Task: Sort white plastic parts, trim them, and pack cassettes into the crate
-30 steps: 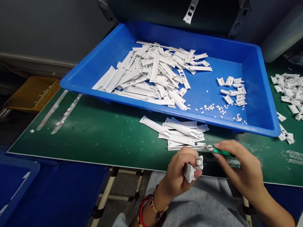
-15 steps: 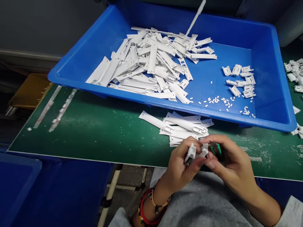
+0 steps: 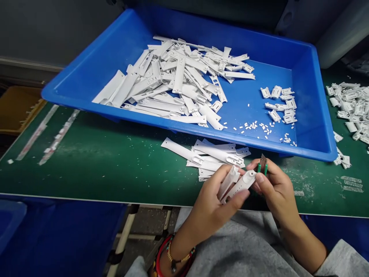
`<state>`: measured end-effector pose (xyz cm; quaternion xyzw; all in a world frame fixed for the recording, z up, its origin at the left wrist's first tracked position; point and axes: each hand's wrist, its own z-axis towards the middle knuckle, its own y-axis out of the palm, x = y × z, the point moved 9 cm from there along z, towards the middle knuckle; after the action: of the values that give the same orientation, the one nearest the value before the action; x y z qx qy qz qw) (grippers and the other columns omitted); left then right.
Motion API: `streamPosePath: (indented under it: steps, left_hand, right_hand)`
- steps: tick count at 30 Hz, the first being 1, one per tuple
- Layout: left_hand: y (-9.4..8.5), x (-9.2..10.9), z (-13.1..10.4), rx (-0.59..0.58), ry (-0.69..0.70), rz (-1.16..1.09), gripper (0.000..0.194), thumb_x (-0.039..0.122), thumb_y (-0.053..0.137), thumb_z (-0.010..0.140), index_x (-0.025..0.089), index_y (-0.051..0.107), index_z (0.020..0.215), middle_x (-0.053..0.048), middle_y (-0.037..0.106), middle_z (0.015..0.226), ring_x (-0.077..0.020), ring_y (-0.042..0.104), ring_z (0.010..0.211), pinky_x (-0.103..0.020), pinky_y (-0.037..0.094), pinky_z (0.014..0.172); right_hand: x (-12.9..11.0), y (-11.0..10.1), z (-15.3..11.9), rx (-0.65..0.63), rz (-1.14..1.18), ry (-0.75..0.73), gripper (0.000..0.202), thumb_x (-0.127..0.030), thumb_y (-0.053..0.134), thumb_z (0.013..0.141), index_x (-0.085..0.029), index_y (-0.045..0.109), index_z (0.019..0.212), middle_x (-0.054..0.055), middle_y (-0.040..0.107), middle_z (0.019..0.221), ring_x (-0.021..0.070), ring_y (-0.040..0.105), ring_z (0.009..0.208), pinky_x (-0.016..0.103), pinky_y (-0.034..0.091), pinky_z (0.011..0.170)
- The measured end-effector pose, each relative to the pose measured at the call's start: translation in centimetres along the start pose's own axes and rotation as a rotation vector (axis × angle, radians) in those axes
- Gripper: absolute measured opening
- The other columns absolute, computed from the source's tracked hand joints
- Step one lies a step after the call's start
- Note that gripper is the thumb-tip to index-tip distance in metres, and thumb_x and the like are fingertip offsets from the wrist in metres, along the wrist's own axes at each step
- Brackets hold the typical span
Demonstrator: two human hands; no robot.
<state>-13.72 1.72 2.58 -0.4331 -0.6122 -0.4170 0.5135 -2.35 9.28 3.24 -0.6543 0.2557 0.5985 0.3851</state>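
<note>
My left hand (image 3: 211, 204) is closed around two long white plastic pieces (image 3: 240, 185), side by side and tilted up. The nearer piece shows a row of small holes and a rounded end with a screw hole. My right hand (image 3: 278, 188) grips a small green-handled cutter (image 3: 262, 165) whose metal end points up. Its thumb and fingertips are at the end of the nearer white piece; whether they press on it I cannot tell. Just beyond my hands, a small stack of similar white strips (image 3: 213, 156) lies on the green table (image 3: 115, 165).
A large blue tray (image 3: 305, 152) holds a heap of long white strips (image 3: 178, 77), a group of short white brackets (image 3: 285, 105) and tiny white scraps (image 3: 265, 129). More white brackets (image 3: 354, 107) are piled on the table at the right.
The white pieces in my left hand have turned so their long faces show. The cutter now stands upright, slightly away from them. The view has shifted to the right.
</note>
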Motion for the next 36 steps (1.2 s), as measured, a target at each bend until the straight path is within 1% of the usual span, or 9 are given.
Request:
streamPosePath:
  steps: [3, 7, 11, 15, 20, 24, 29, 33, 36]
  left_hand:
    - [0.7, -0.6, -0.1, -0.089, -0.09, 0.012, 0.021, 0.032, 0.066, 0.084, 0.017, 0.061, 0.099, -0.004, 0.066, 0.084, -0.0144, 0.056, 0.064, -0.023, 0.043, 0.055]
    - [2.9, -1.8, -0.8, -0.285, -0.291, -0.289, 0.028, 0.043, 0.057, 0.092, 0.015, 0.058, 0.093, -0.001, 0.059, 0.07, -0.0075, 0.045, 0.047, -0.017, 0.036, 0.043]
    - [3.7, -2.1, -1.0, -0.294, -0.357, -0.469, 0.029, 0.042, 0.061, 0.09, 0.015, 0.053, 0.091, 0.0, 0.059, 0.071, -0.0057, 0.047, 0.047, -0.012, 0.036, 0.038]
    - [4.0, -2.5, -1.0, -0.292, -0.383, -0.503, 0.029, 0.042, 0.062, 0.091, 0.015, 0.053, 0.094, 0.001, 0.059, 0.068, -0.0047, 0.045, 0.042, -0.011, 0.037, 0.035]
    - [4.1, -2.3, -0.6, -0.281, -0.366, -0.466, 0.03, 0.044, 0.062, 0.09, 0.016, 0.054, 0.094, 0.002, 0.057, 0.068, -0.0045, 0.045, 0.041, -0.012, 0.038, 0.034]
    - [4.1, -1.8, -0.7, -0.238, -0.32, -0.331, 0.03, 0.048, 0.049, 0.096, 0.018, 0.053, 0.096, 0.005, 0.051, 0.059, -0.0057, 0.042, 0.04, -0.013, 0.036, 0.036]
    - [3.4, -1.1, -1.1, -0.138, -0.202, 0.008, 0.032, 0.046, 0.036, 0.1, 0.019, 0.051, 0.091, 0.005, 0.051, 0.057, -0.0084, 0.043, 0.041, -0.018, 0.036, 0.041]
    - [3.0, 0.0, -1.0, -0.084, -0.026, 0.344, 0.03, 0.039, 0.035, 0.101, 0.019, 0.055, 0.092, 0.001, 0.059, 0.063, -0.0152, 0.058, 0.057, -0.024, 0.044, 0.055]
    - [3.2, 0.6, -0.7, -0.054, 0.104, 0.493, 0.027, 0.035, 0.037, 0.101, 0.02, 0.059, 0.107, -0.004, 0.071, 0.085, -0.0195, 0.069, 0.079, -0.025, 0.05, 0.068]
  right_hand:
    - [-0.3, -0.8, 0.2, 0.052, -0.1, 0.034, 0.015, -0.037, 0.063, 0.09, -0.022, 0.064, 0.088, -0.002, 0.061, 0.074, 0.0114, 0.055, 0.061, 0.02, 0.046, 0.056]
    - [-0.7, -1.3, 0.2, 0.053, -0.127, 0.026, 0.016, -0.034, 0.063, 0.09, -0.022, 0.062, 0.08, -0.005, 0.057, 0.067, 0.009, 0.05, 0.057, 0.018, 0.042, 0.054]
    - [0.1, -1.2, -0.1, 0.021, -0.001, 0.069, 0.006, -0.031, 0.059, 0.093, -0.025, 0.062, 0.094, -0.006, 0.055, 0.07, 0.0083, 0.048, 0.056, 0.017, 0.039, 0.05]
    - [-0.7, -0.9, -0.3, -0.043, -0.031, -0.017, 0.019, -0.021, 0.057, 0.088, -0.027, 0.059, 0.106, -0.003, 0.06, 0.084, 0.0102, 0.054, 0.064, 0.019, 0.044, 0.057]
    - [-1.5, -1.0, -0.6, -0.063, -0.214, -0.036, 0.033, -0.012, 0.06, 0.077, -0.026, 0.056, 0.108, -0.009, 0.046, 0.065, 0.0086, 0.042, 0.051, 0.019, 0.041, 0.053]
    - [-1.8, -1.0, -0.5, -0.038, -0.297, -0.012, 0.032, -0.015, 0.062, 0.075, -0.024, 0.054, 0.104, -0.01, 0.041, 0.061, 0.0086, 0.041, 0.051, 0.019, 0.039, 0.053]
    - [-1.2, -1.0, -0.3, -0.021, -0.251, 0.011, 0.029, -0.015, 0.059, 0.072, -0.023, 0.053, 0.099, -0.01, 0.039, 0.06, 0.0082, 0.038, 0.052, 0.019, 0.037, 0.054]
    - [0.2, -0.7, 0.0, -0.061, -0.097, 0.113, 0.026, -0.013, 0.056, 0.067, -0.023, 0.05, 0.091, -0.009, 0.041, 0.065, 0.0077, 0.037, 0.054, 0.018, 0.034, 0.05]
    - [-0.3, -1.0, 0.2, -0.037, -0.045, 0.086, 0.026, -0.012, 0.054, 0.064, -0.023, 0.047, 0.087, -0.007, 0.042, 0.07, 0.0073, 0.037, 0.055, 0.018, 0.033, 0.05]
